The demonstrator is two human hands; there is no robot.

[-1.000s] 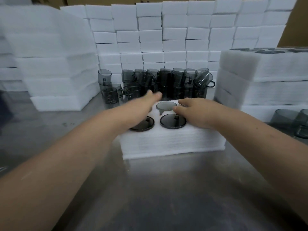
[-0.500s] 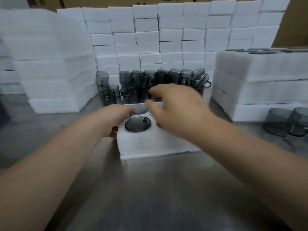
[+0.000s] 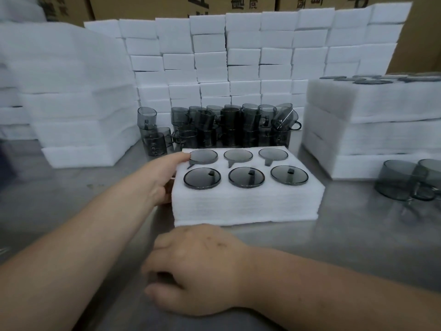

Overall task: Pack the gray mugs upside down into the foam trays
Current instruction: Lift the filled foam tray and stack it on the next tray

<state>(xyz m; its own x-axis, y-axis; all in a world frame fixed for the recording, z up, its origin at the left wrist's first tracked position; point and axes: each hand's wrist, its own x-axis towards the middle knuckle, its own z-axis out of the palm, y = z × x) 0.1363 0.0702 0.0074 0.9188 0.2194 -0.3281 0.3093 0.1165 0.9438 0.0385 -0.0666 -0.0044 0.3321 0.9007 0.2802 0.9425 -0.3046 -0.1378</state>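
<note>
The foam tray [image 3: 245, 206] sits mid-table [image 3: 334, 247], long axis running left to right across me, all six pockets filled with gray mugs [image 3: 246, 177] bottoms up. My left hand [image 3: 162, 177] holds its left end, thumb on top, fingers against the side wall. My right hand [image 3: 200, 268] rests loosely curled and empty just before the tray's front wall, towards its left half; to lift the tray, I judge, that hand must reach the right end

The fingers [image 3: 167, 199] of the left hand [image 3: 156, 180] are partly hidden behind the foam tray [image 3: 245, 207], the walls of the packed mugs [image 3: 246, 177] are concealed inside it, and one loose mug [image 3: 430, 177] is cut off by the right edge.
</note>
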